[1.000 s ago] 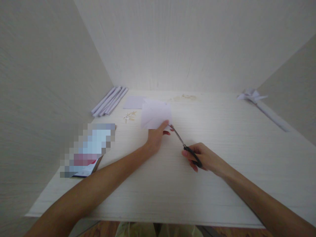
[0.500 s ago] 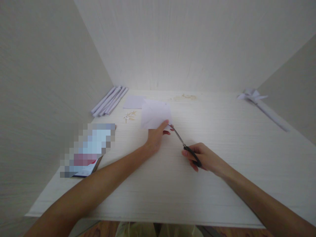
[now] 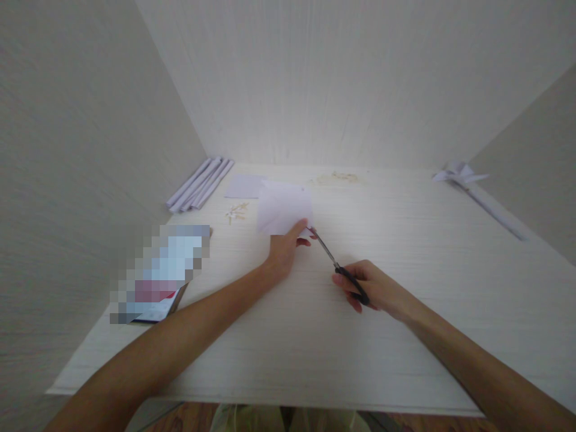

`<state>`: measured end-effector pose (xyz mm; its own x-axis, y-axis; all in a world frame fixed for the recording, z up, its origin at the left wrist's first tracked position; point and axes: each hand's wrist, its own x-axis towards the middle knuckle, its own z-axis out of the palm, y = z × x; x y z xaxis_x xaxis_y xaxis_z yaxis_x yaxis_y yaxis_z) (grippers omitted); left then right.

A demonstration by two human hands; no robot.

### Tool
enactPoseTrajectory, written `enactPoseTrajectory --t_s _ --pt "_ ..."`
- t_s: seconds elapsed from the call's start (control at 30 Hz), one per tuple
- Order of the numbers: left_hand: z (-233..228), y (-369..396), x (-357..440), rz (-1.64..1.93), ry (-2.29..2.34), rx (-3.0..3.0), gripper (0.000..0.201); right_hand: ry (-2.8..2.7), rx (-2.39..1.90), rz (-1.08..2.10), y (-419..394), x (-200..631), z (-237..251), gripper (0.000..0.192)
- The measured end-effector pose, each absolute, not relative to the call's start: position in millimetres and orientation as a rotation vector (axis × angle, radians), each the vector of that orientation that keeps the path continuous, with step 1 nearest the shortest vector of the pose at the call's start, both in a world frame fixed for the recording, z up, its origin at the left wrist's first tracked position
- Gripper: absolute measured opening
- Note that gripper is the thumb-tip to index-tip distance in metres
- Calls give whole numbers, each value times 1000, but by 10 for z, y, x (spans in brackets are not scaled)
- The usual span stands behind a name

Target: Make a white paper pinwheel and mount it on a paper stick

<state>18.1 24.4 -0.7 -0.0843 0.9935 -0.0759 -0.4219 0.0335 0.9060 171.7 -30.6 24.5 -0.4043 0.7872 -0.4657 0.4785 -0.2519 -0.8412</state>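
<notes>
White paper sheet (image 3: 284,207) in head view, over table (image 3: 427,270); your left hand (image 3: 282,255) pinches its near right corner, thumb on top. Your right hand (image 3: 366,285) curls round black-handled scissors (image 3: 337,268), blades reaching that corner. Rolled paper tubes (image 3: 200,185) far left.

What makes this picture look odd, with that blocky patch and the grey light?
Head view: square blocks cover most of the device; head view: soft light, desk bright, left wall dim; head view: faint shadow by the right hand, tips of the scissors unclear by the paper.
</notes>
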Motion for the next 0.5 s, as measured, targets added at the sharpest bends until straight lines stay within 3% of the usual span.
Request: enactPoseTrajectory --t_s 0.5 --pt "-8 248 178 1419 994 797 13 -1664 -1435 1817 -279 1765 190 46"
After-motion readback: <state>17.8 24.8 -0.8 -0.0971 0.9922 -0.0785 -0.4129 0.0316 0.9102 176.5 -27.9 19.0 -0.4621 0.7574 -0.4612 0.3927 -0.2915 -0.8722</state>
